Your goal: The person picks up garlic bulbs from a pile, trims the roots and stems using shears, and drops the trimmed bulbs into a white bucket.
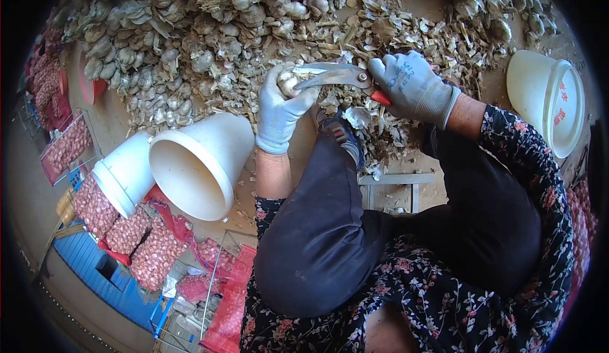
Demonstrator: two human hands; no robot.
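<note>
In a pale work glove, my left hand is closed around a garlic bulb. My right hand, gloved too, grips a pair of pruning shears by the red handles. The two blades are spread and reach left to the bulb, their tips right at it beside my left fingers. Part of the bulb is hidden behind the fingers and the blades. Dry garlic skins and cut stalks lie on the ground below, around my shoe.
A large heap of garlic bulbs spreads across the far side. Left of me, a white bucket lies tipped beside another bucket. A white tub is at the right. Filled mesh sacks stand at the lower left.
</note>
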